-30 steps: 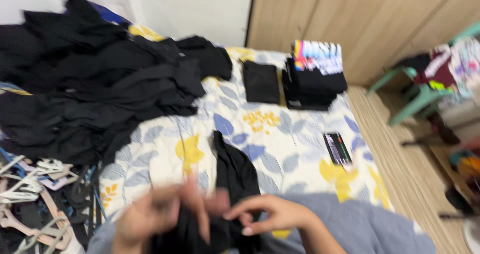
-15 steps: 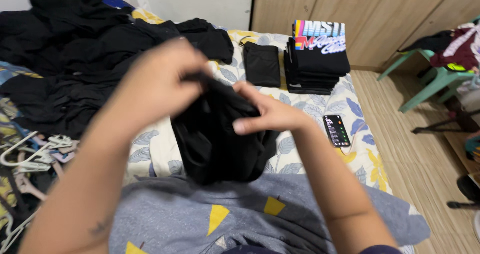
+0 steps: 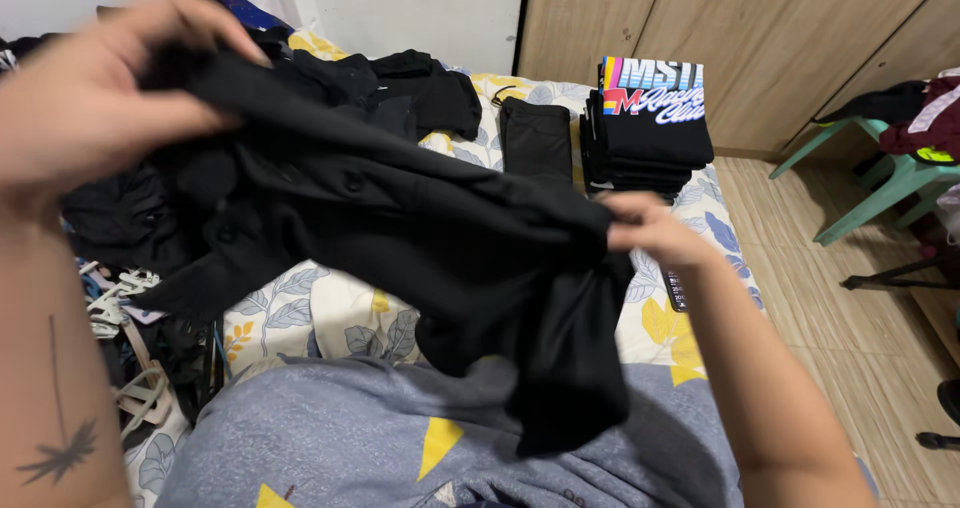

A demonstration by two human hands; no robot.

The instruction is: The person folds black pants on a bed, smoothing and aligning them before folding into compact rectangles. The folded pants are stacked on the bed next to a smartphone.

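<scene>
1. Heap of unfolded black clothes (image 3: 330,88) covers the far left of the bed (image 3: 330,318); judged the largest share of work left.
2. Black buttoned garment (image 3: 420,218) held spread in the air above the bed, not yet folded; one end hangs down over the grey blanket (image 3: 350,438).
3. Stack of folded black shirts (image 3: 648,133) at the far right of the bed, one folded black piece (image 3: 537,138) just beside it: done portion.
4. Left hand (image 3: 90,98) closed, pinching the garment's upper edge.
5. Right hand (image 3: 650,233) closed on its other end.
</scene>
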